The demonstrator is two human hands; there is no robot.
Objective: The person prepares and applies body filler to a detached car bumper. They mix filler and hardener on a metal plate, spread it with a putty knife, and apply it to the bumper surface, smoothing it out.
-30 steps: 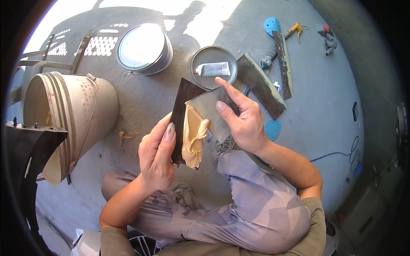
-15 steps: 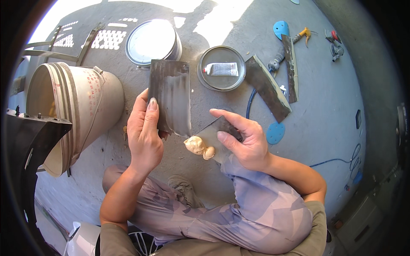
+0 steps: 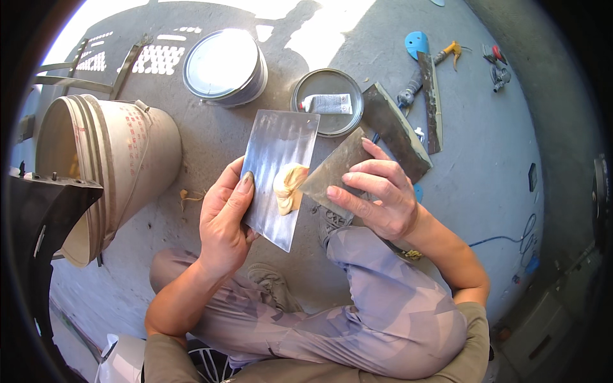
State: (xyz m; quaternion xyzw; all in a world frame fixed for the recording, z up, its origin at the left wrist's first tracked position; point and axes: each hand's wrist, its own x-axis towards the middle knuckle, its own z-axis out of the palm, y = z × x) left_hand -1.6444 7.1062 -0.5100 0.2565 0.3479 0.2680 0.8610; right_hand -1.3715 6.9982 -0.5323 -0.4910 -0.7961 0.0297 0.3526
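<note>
My left hand (image 3: 223,217) grips a flat rectangular metal putty plate (image 3: 274,140) by its left edge, thumb on top. A soft cream-coloured lump of putty (image 3: 286,191) sits on the plate's lower right part. My right hand (image 3: 386,195) is closed on a thin grey putty spreader (image 3: 338,163), its fingers laid across the upper face. The spreader's left corner is right beside the putty and the plate's right edge; I cannot tell whether it touches them. My right thumb is hidden behind the spreader.
On the floor stand a large pale bucket (image 3: 137,147) at left and a lidded tin (image 3: 223,70) behind the plate. A round lid (image 3: 329,127) carries a tube (image 3: 327,104). Two long flat strips (image 3: 396,131) and a sander (image 3: 412,89) lie right; a black panel (image 3: 54,191) juts in left.
The putty has passed from the right-hand spreader onto the left-hand plate. The plate has come lower and right, tilting. The spreader has risen and turned, with my right fingers now over it.
</note>
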